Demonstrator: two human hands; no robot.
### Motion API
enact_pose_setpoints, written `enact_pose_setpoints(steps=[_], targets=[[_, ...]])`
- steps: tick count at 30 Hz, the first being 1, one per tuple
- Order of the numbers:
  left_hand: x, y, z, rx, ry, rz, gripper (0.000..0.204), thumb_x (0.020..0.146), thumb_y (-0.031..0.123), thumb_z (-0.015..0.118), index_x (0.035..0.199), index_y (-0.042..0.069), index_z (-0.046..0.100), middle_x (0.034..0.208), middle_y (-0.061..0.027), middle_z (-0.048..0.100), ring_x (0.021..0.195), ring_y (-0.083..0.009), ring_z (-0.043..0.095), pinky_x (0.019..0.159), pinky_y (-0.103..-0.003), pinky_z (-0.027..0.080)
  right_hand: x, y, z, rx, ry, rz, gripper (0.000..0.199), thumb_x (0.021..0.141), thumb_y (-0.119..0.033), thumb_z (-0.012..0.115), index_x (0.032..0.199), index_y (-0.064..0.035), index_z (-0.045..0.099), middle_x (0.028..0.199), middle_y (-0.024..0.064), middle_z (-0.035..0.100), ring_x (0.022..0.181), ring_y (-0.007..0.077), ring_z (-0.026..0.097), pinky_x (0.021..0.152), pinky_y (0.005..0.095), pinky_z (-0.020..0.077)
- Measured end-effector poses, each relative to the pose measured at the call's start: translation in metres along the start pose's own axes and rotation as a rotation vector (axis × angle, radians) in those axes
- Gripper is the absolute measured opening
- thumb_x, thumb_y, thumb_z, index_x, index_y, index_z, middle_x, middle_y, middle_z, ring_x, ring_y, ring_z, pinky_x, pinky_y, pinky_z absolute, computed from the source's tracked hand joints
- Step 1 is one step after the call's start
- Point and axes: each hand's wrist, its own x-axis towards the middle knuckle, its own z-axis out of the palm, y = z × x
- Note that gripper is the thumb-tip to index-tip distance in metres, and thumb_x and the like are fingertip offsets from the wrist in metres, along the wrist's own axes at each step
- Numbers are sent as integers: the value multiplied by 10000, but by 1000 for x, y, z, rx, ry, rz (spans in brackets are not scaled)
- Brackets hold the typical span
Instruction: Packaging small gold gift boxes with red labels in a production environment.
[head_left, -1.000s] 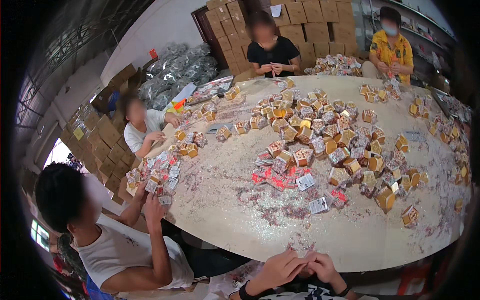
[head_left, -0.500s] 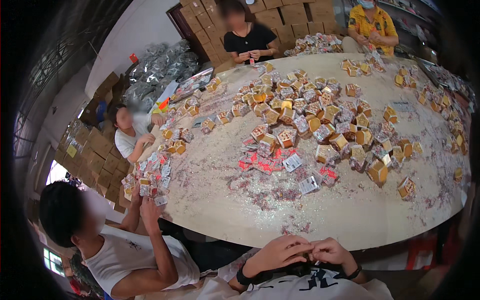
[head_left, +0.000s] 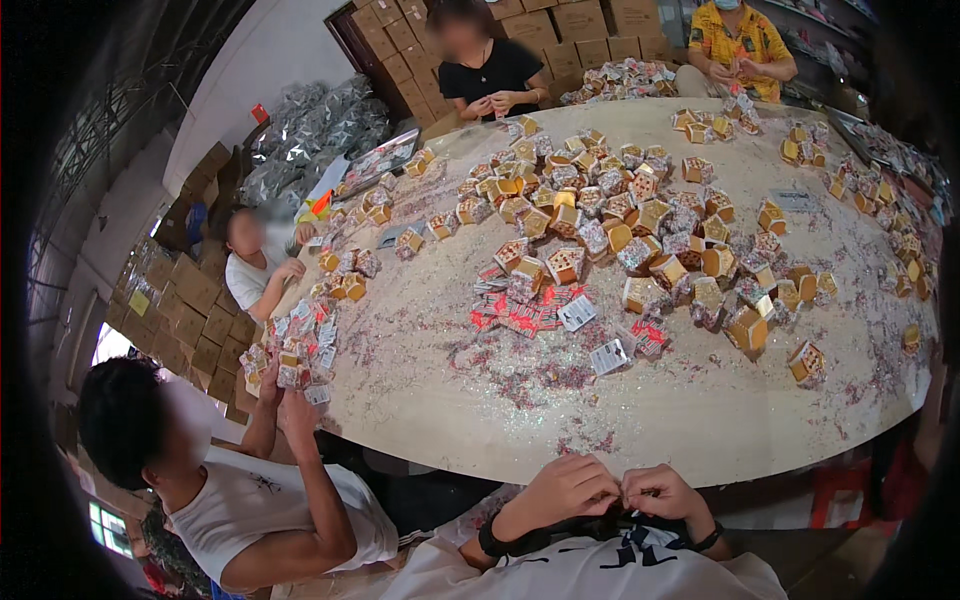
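Note:
My left hand [head_left: 572, 491] and my right hand [head_left: 661, 491] meet at the table's near edge, close to my body. Both have their fingers bent and pinched together, fingertips almost touching. Whatever lies between them is too small or too hidden to make out. Beyond them on the tabletop lie loose white cards [head_left: 608, 356] and a spread of red-and-white cards [head_left: 525, 315]. Past these sits a large heap of small house-shaped ornaments [head_left: 640, 215], golden with glittery sides.
Glitter [head_left: 520, 380] is strewn over the pale table [head_left: 440, 440]. At my left a person in a white top [head_left: 260, 500] handles ornaments; other people sit along the far and left sides. Grey bags [head_left: 320, 140] and cardboard boxes [head_left: 195, 290] are stacked behind. A red stool [head_left: 840, 497] stands at right.
My left hand has risen slightly and its fingers have curled in more toward the right hand. The whole view has shifted a little.

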Motion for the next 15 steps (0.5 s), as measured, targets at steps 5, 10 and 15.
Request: enact_pose_setpoints(steps=[5,10,15], targets=[[3,2,-1,33,99,-41,171,637,72,725,745,115,600,726,5,584,712,-169,587,631,-270,454,-2,10,4,160,88,173,111,854,-56,582,772,19,588,735,63,637,576,97,575,522,205,451],[9,3,-9,103,173,-82,176,629,81,718,706,112,563,700,4,573,660,-175,576,614,-273,447,15,-16,16,220,327,263,70,855,-19,582,868,37,621,747,75,660,612,74,595,527,204,467],[11,-2,-16,242,60,8,158,659,108,688,730,105,546,756,-8,564,707,-161,566,606,-275,428,15,13,12,-30,342,93,148,833,-24,630,969,33,622,828,80,665,597,51,569,486,178,434]])
